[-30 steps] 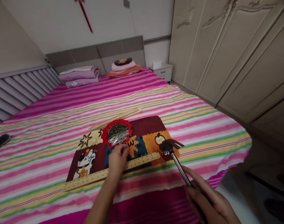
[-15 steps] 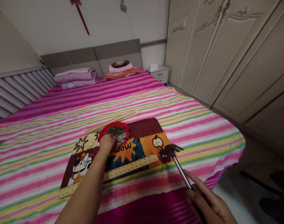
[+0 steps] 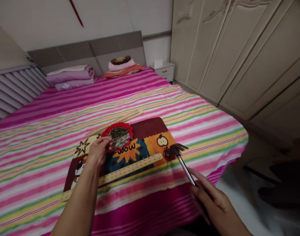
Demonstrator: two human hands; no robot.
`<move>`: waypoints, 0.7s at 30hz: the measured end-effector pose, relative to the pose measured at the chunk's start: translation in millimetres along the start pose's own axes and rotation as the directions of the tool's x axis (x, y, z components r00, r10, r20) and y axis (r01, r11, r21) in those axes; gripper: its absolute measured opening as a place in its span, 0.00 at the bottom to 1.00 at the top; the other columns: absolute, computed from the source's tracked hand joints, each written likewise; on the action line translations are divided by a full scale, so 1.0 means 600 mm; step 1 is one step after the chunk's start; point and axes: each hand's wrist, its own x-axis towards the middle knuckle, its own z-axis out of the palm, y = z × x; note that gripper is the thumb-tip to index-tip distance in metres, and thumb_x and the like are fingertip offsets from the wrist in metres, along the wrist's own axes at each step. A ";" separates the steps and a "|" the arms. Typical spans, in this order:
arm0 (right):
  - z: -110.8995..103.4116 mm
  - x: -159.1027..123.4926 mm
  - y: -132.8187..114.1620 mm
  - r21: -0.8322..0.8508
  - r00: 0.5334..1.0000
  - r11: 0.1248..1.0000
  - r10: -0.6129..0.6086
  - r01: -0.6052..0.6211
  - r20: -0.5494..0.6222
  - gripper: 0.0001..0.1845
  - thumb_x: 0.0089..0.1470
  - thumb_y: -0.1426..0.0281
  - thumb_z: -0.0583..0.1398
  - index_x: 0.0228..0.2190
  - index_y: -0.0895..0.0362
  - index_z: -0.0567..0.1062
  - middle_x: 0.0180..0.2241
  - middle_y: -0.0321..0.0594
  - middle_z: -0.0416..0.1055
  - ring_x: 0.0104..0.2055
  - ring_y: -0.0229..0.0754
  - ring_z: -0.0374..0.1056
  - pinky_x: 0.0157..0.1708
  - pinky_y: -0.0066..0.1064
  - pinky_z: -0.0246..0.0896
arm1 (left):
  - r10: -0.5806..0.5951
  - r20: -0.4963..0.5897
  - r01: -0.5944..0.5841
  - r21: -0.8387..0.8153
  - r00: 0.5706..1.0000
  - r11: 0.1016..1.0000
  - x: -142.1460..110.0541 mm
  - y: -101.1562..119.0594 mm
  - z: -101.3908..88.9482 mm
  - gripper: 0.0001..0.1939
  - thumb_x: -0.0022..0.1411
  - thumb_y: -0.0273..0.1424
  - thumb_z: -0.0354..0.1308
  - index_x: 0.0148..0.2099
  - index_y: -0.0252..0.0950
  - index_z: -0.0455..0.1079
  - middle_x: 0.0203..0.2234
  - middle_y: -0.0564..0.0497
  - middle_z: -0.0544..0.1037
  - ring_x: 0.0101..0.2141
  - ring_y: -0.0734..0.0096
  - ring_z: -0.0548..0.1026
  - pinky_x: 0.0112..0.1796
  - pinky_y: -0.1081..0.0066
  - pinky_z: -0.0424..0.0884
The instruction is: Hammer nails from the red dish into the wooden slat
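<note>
My left hand (image 3: 100, 150) is at the near left rim of a red scalloped dish (image 3: 130, 130), its thumb and fingers pinched together. Whatever lies between the fingertips is too small to make out. Many thin metal nails (image 3: 120, 136) fill the dish. My right hand (image 3: 211, 196) is wrapped round the handle of a claw hammer (image 3: 185, 168), whose head rests over the right edge of a printed mat (image 3: 146, 131). Across the mat's near side lies a wooden strip (image 3: 132, 168) dotted with holes or nails, partly hidden by my left arm.
Behind the dish lies another wooden strip (image 3: 115, 122). All this rests on a bed with a striped sheet (image 3: 189, 127). Folded quilts (image 3: 71, 77) and a pink bedding pile (image 3: 121, 65) sit by the headboard (image 3: 66, 55). A nightstand (image 3: 166, 71) and wardrobe (image 3: 209, 49) stand at right.
My left hand has drawn back from the nails toward the dish's left rim, fingers still pinched. My right hand keeps its hold on the hammer. The whole view has shifted slightly.
</note>
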 end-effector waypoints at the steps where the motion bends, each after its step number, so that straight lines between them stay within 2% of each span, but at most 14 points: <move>1: 0.003 -0.003 -0.002 0.014 1.000 1.000 0.012 -0.012 -0.007 0.33 0.53 0.54 0.60 0.57 0.53 0.66 0.15 0.27 0.54 0.15 0.31 0.46 0.12 0.20 0.40 | -0.027 0.006 0.027 -0.025 1.000 0.999 -0.015 0.000 0.001 0.21 0.29 0.36 0.67 0.30 0.34 0.69 0.23 0.52 0.74 0.22 0.78 0.68 0.20 0.79 0.64; 5: 0.009 -0.010 -0.009 -0.015 1.000 1.000 0.011 -0.011 -0.008 0.32 0.55 0.55 0.58 0.58 0.55 0.65 0.16 0.27 0.54 0.17 0.32 0.47 0.14 0.22 0.40 | -0.143 0.086 0.148 -0.059 0.986 0.987 -0.087 -0.021 0.012 0.23 0.29 0.35 0.70 0.30 0.32 0.70 0.23 0.51 0.75 0.24 0.74 0.73 0.22 0.77 0.70; 9: 0.006 -0.007 -0.003 -0.080 0.999 0.996 -0.028 0.029 0.018 0.30 0.58 0.56 0.56 0.58 0.55 0.64 0.15 0.27 0.56 0.15 0.32 0.49 0.14 0.23 0.43 | -0.145 0.145 0.145 0.014 0.979 0.989 -0.141 -0.064 0.030 0.22 0.32 0.40 0.71 0.29 0.32 0.70 0.22 0.52 0.75 0.24 0.74 0.73 0.23 0.77 0.70; 14: 0.005 -0.005 0.004 -0.079 0.998 0.996 -0.034 0.039 0.056 0.31 0.56 0.55 0.57 0.58 0.54 0.64 0.15 0.27 0.56 0.15 0.33 0.50 0.13 0.23 0.43 | -0.101 0.194 0.079 0.118 0.976 0.990 -0.157 -0.096 0.060 0.26 0.34 0.47 0.68 0.31 0.34 0.69 0.22 0.51 0.75 0.24 0.71 0.74 0.21 0.76 0.68; 18: 0.009 -0.012 -0.003 -0.049 0.999 0.998 -0.046 0.047 0.027 0.29 0.57 0.57 0.57 0.57 0.54 0.66 0.17 0.28 0.57 0.17 0.32 0.50 0.14 0.22 0.43 | -0.143 0.181 0.122 0.123 0.973 0.985 -0.157 -0.102 0.076 0.26 0.31 0.47 0.68 0.30 0.34 0.68 0.19 0.54 0.73 0.20 0.75 0.71 0.18 0.78 0.62; 21: 0.009 -0.014 -0.005 -0.067 0.998 0.996 -0.061 0.062 0.019 0.29 0.58 0.57 0.56 0.57 0.55 0.65 0.17 0.28 0.58 0.17 0.32 0.51 0.14 0.22 0.45 | -0.159 0.169 0.137 0.135 0.973 0.981 -0.159 -0.104 0.081 0.25 0.31 0.45 0.68 0.29 0.34 0.68 0.18 0.55 0.72 0.19 0.76 0.69 0.18 0.78 0.62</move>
